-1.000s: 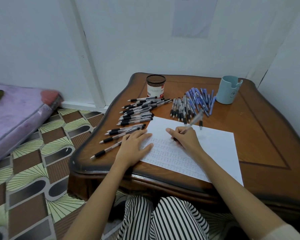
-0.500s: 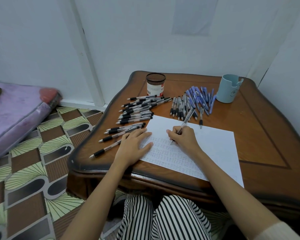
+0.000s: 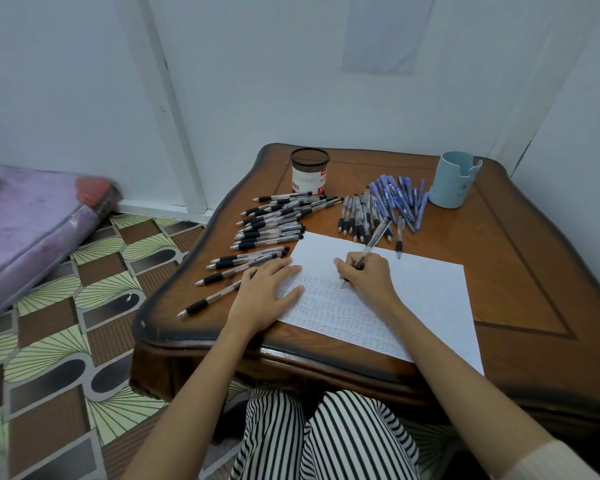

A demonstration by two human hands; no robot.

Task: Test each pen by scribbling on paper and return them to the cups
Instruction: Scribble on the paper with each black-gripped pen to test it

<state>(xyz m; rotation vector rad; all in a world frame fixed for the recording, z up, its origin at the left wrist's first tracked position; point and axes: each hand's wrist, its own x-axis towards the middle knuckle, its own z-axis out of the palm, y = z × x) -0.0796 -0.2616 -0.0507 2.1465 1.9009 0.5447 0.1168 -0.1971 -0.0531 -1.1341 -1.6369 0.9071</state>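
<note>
The right hand [image 3: 369, 277] pinches a clear black-grip pen [image 3: 375, 236] in a writing hold, tip on the paper [image 3: 430, 296] just below the fingertips, among rows of faint scribbles. The left hand [image 3: 267, 296] lies flat, fingers spread, pinning the sheet's edge. Beyond the fingers, black-grip pens [image 3: 274, 223] and blue pens [image 3: 399, 197] lie loose. The mesh cup [image 3: 309, 171] and pale blue cup [image 3: 454, 181] look empty, though their insides barely show, so returning seems wholly left.

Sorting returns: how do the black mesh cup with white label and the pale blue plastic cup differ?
The black mesh cup carries a white label; the pale blue plastic cup has a notched rim. Mesh cup stands left, blue cup right. Both upright and empty-looking.
</note>
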